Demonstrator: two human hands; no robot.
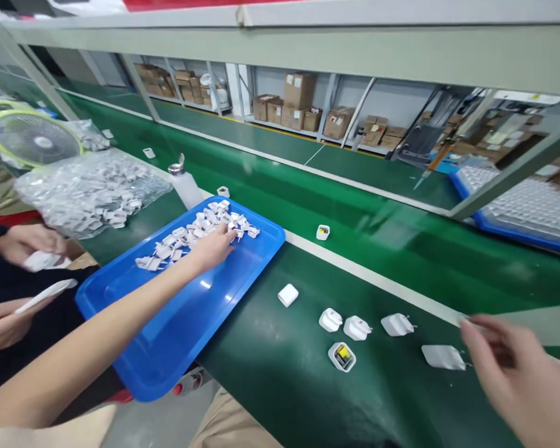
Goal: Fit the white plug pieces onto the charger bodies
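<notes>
My left hand reaches over the blue tray, its fingers bent among the small white plug parts heaped along the tray's far side; whatever the fingertips grip is too small to make out. At the right edge my right hand has thumb and forefinger pinched on a small pale piece. Beside it lies a white adapter with pins. More adapters with pins sit to its left, near a white housing and an open housing with yellow and dark parts inside.
Another person's hands hold white pieces at the left. Behind them are a plastic bag of white parts, a green fan and a white bottle. An open housing sits on the green belt. A metal frame crosses above.
</notes>
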